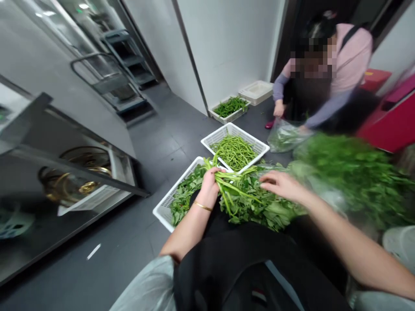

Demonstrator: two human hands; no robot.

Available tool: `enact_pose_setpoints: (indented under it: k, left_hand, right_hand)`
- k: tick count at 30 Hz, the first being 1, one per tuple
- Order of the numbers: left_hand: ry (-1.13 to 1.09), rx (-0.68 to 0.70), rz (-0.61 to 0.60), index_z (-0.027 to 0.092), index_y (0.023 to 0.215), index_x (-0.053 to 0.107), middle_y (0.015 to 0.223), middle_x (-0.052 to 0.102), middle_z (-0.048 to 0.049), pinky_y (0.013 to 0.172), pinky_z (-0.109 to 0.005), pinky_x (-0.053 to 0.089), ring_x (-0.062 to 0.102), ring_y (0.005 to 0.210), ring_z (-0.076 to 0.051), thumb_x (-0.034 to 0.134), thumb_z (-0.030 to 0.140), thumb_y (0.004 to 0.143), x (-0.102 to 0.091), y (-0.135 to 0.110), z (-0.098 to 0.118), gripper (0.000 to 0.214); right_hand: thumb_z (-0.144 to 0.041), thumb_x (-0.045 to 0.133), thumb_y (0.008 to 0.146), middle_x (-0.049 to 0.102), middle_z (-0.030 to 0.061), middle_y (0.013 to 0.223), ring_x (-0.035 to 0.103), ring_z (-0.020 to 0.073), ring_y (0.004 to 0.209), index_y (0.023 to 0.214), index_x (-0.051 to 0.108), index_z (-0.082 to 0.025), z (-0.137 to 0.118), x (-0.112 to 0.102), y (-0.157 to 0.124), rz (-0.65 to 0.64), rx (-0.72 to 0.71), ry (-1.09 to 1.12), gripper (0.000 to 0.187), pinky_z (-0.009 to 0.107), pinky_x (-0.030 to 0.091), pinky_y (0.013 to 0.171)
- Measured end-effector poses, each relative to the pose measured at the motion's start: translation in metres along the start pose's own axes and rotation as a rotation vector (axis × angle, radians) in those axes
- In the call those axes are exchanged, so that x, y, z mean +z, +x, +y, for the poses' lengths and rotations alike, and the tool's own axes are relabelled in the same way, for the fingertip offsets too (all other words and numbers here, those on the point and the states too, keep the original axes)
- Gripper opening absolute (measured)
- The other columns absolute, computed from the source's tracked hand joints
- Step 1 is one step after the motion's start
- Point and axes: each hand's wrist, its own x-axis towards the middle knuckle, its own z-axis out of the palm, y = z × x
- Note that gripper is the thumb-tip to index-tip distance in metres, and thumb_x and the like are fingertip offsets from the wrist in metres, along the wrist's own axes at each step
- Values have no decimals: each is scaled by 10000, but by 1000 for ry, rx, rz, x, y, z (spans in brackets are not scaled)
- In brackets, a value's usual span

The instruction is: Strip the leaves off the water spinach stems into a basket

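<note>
My left hand (210,185), with a gold bangle on its wrist, is closed around a small bunch of long green stems (228,194). The stems fan out to the right and downward from my fist. To the right, my right hand (278,185) hovers over a heap of leafy greens (256,209), its fingers drawn together. Whether anything sits between those fingertips is too small to tell. Below and left of my left hand stands a white basket (161,216) with leaves in it. Beyond it, a second white basket (212,134) holds many stripped green stems (235,149).
A co-worker (350,56) crouches at the upper right, both hands at a clear plastic bag (285,136). Blurred bushy greens (353,168) lie at the right. A tray of green vegetables (231,107) stands by the wall. A metal shelf (123,185) borders the left side.
</note>
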Motion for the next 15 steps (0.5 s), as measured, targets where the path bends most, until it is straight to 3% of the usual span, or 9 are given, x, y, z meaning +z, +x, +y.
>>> enact_pose_setpoints:
  k: [2,6,10,12,15]
  left_hand:
    - [-13,30,32,149,569,508,456,532,2,470,-234,445,504,405,-116,487,33,622,5,4,-7,129]
    - [-64,102,61,148,544,496,477,526,9,516,-225,439,496,430,-96,501,73,656,13,8,-23,135]
    - [-39,178,20,118,557,560,525,572,-4,550,-228,434,523,474,-96,561,74,616,15,1,-37,74]
    - [-11,218,-5,104,574,595,559,602,-21,563,-240,440,546,503,-107,579,80,593,16,-2,-43,34]
    - [12,297,-6,105,595,613,618,631,-33,566,-244,438,564,540,-115,624,109,564,18,-4,-47,34]
  right_hand:
    - [-330,525,846,664,58,791,599,161,711,766,677,-166,-12,12,-7,233,-82,-196,238,281,448,670]
    - [-304,455,904,654,65,797,603,165,707,807,669,-179,-34,51,-19,214,-224,-395,267,269,435,655]
    - [-292,408,927,642,96,863,598,195,824,875,636,-169,-39,68,-9,377,-199,-442,265,288,434,752]
    - [-292,423,918,646,92,882,599,198,840,879,619,-170,-36,68,4,331,-159,-379,234,298,432,771]
    - [-300,414,909,607,8,635,588,153,608,899,611,-170,-27,71,26,119,18,-117,236,265,434,640]
